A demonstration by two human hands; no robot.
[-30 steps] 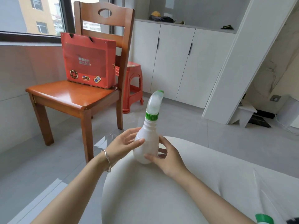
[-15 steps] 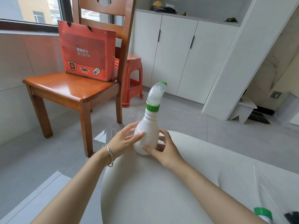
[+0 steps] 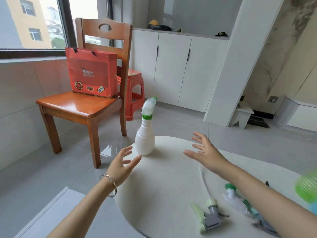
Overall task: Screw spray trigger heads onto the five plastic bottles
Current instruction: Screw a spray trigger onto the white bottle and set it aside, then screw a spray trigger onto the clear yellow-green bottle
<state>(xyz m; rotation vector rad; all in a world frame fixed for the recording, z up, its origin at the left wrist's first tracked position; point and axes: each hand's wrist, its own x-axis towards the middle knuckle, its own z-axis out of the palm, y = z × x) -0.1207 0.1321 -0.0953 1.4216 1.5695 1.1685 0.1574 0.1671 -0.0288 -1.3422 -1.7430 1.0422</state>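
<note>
Bottle (image 3: pixel 144 141) stood capped at the surface's (image 3: pixel 171 177) eleven o'clock edge; left hand (image 3: pixel 120 164) and right hand (image 3: pixel 206 154) spread wide, empty; a nudge might topple it

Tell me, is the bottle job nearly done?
Not nearly. One white bottle stands on the table with its spray head on. Both hands, left and right, are open and empty right now. Loose trigger heads lie near the front edge, so more need screwing on. The other bottles are mostly out of view.
</note>
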